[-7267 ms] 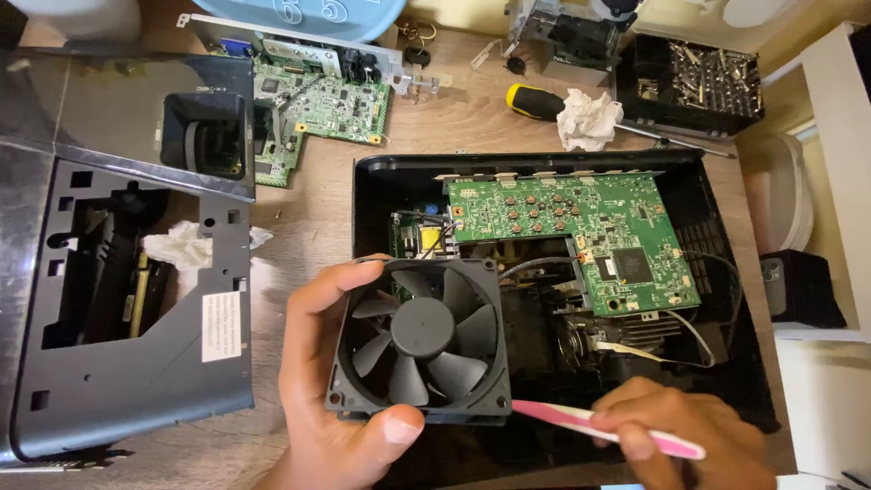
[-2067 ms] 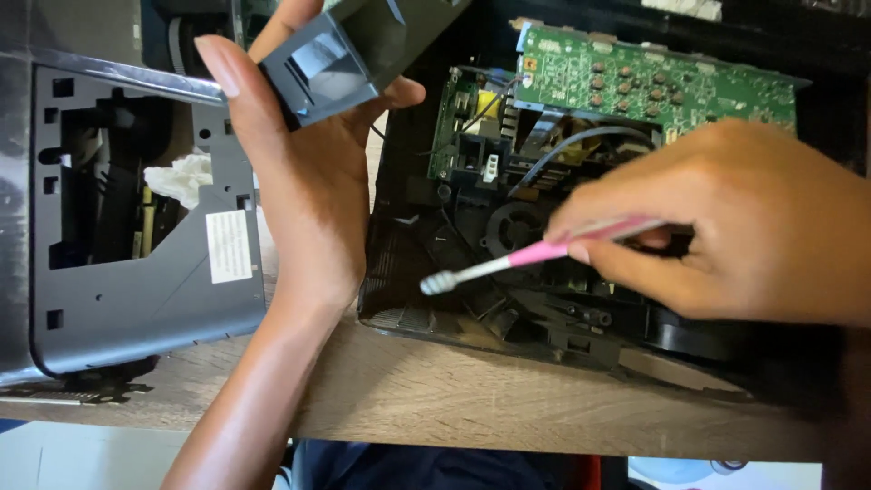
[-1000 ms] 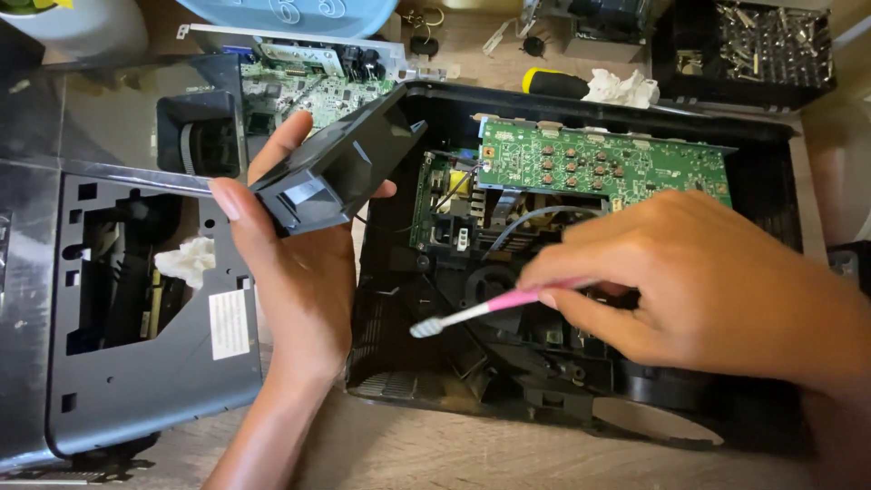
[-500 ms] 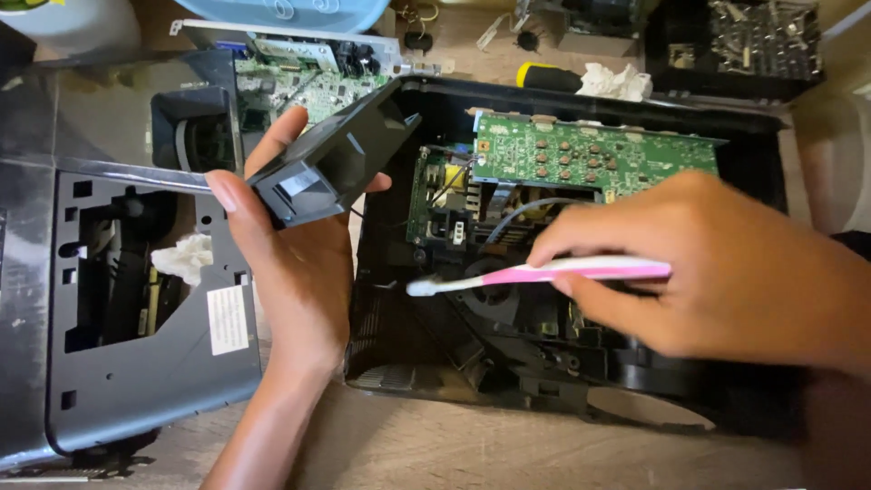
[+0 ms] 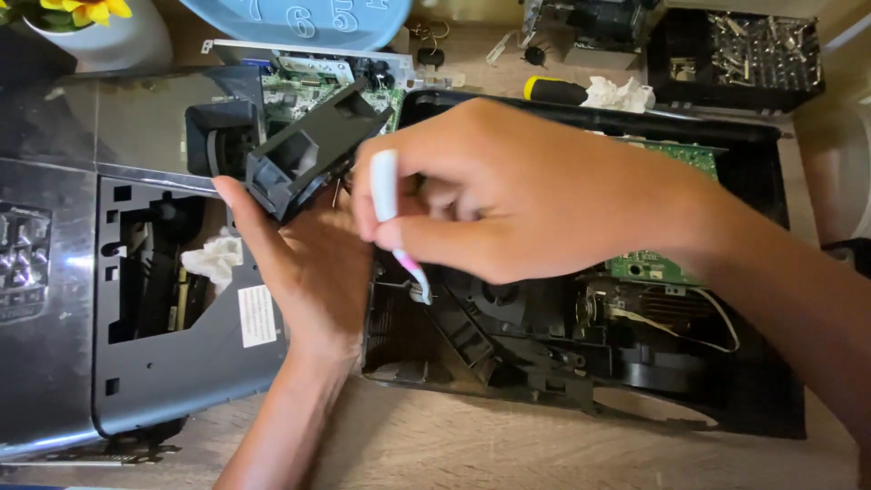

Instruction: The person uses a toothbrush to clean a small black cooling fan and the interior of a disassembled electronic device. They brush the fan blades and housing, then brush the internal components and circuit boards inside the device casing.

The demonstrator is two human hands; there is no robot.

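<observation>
Our right-hand fingers (image 5: 426, 238) are curled tight around a pink-and-white toothbrush (image 5: 392, 218), gripping its handle so the white end sticks up past the knuckles and the bristle head points down into the open black device chassis (image 5: 762, 408). The bristles sit against the dark plastic parts just inside the chassis's left wall. Our right hand (image 5: 535, 195) hovers over the middle of the chassis and hides most of the green circuit board (image 5: 649, 268) beneath it; only its lower and upper right edges show.

Our left hand (image 5: 313, 263) is palm up just left of the chassis, its fingers wrapped around a black cooling fan (image 5: 304, 154) held tilted on edge, its frame facing us.

To the left lies the grey top cover (image 5: 172, 363), with a crumpled white tissue (image 5: 213, 259) in its opening. At the far edge of the wooden table (image 5: 508, 454) we see a second green circuit board (image 5: 299, 86), a yellow-handled screwdriver (image 5: 553, 89) beside another tissue, and a black tray of screws (image 5: 744, 45).
</observation>
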